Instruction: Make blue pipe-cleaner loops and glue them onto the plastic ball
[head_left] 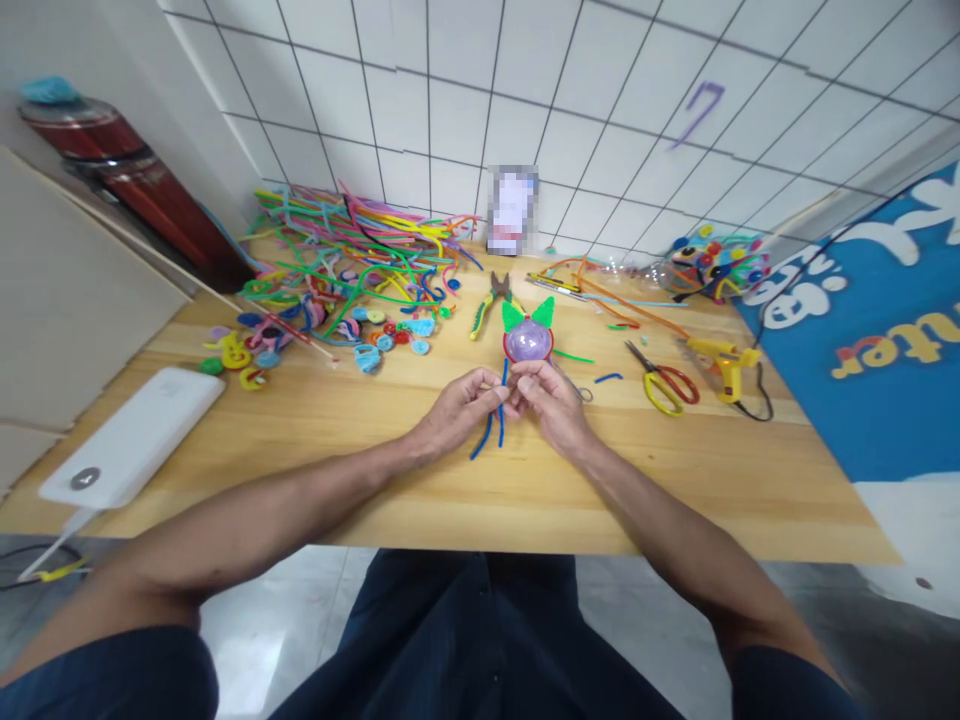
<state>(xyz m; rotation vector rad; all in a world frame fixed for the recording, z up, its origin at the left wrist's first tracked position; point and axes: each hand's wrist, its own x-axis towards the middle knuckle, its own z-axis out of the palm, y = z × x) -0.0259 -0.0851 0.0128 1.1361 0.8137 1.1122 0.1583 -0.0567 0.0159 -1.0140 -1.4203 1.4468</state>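
Note:
A purple ball figure [528,340] with two green ears and a red rim is held upright above the wooden table [375,470]. My right hand [551,400] is closed around its lower part. My left hand [459,405] pinches a blue pipe cleaner [501,420] just below the ball. Two blue ends hang down between my hands toward the table. A thin green pipe cleaner sticks out to the right of the ball.
A heap of coloured pipe cleaners [352,250] and small coiled pieces lies at the back left. Pliers [491,300], scissors [664,385], a yellow glue gun [724,365], a white power bank [135,435] and a colourful ball figure [716,265] lie around.

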